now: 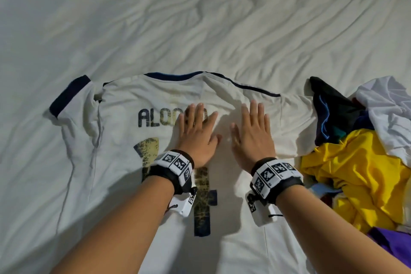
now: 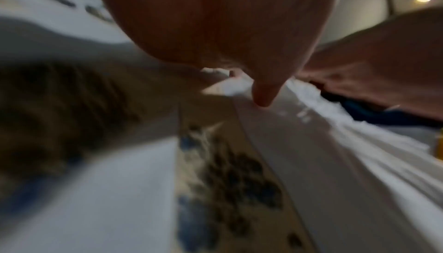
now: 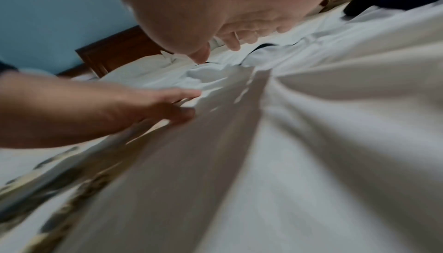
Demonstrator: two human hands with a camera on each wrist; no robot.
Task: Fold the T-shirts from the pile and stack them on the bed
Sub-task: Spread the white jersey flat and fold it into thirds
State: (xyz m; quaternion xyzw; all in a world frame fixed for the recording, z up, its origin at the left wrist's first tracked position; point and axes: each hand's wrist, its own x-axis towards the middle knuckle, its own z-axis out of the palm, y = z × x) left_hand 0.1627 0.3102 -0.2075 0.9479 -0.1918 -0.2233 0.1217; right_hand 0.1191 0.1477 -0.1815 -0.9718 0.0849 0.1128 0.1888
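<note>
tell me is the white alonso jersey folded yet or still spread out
Spread out, not folded. The white jersey lies back-up on the bed, one sleeve out to the side, with the left hand and right hand flat on it.

White shirt (image 1: 124, 162) under both hands, trimmed in navy at the collar and at the sleeve cuff (image 1: 69, 95) far left of the left hand (image 1: 196, 133). Dark cracked lettering sits beside and beneath that hand's fingers; a worn gold-and-navy number lies below its wrist. Pale grey-white sheet (image 1: 200, 18) beyond the fingertips. To the right of the right hand (image 1: 252, 138), a pile (image 1: 355, 151) of yellow, black with blue piping, white and purple cloth. Wristbands (image 1: 275, 176) black with black-and-white square markers.
</note>
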